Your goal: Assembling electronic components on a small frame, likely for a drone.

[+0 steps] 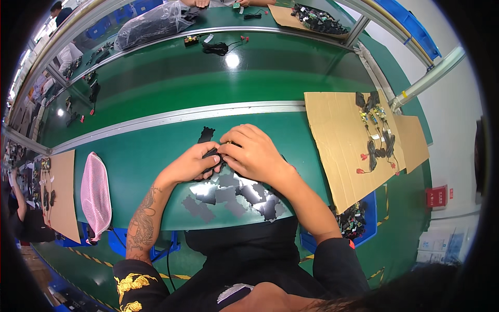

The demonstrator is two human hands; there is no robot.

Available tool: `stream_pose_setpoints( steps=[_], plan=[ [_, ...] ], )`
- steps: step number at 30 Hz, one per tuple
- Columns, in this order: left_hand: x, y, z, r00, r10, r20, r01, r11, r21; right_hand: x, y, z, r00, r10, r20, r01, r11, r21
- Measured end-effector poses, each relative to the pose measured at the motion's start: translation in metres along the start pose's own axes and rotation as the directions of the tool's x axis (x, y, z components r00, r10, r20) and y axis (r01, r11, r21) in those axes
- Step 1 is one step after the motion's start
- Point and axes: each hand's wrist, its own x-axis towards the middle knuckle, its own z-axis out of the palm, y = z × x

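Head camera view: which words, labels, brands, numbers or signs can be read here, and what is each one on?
Red box at the right: pale lettering, which I won't copy out.
White tag among the cables on the cardboard: too small to read.
White-and-blue sheets at the lower right: any print is too blurred.
Grey flat pieces: no writing that I can make out.

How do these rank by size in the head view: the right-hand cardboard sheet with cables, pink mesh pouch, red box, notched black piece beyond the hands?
1. Right-hand cardboard sheet
2. Pink mesh pouch
3. Red box and notched black piece: both small, too close to rank surely
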Motion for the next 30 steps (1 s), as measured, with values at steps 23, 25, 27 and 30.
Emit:
stream_pose_setpoints(
  steps=[23,25,27,30],
  plan=[
    [0.004,-0.018,0.013,0.560,0.685,-0.466,-0.337,0.702,0.627,0.012,-0.035,-0.020,0.925,0.333,0.181,-0.374,0.878,0.300],
    [0.005,-0.019,0.016,0.566,0.667,-0.484,-0.338,0.723,0.602,0.008,-0.037,-0.017,0.865,0.412,0.287,-0.499,0.765,0.407],
    [0.007,-0.021,0.017,0.495,0.701,-0.513,-0.369,0.704,0.606,0.002,-0.032,-0.002,0.909,0.381,0.170,-0.415,0.782,0.465],
    [0.005,-0.033,0.016,0.413,0.775,-0.479,-0.395,0.626,0.672,0.006,-0.050,0.001,0.900,0.410,0.146,-0.430,0.787,0.442]
  ],
)
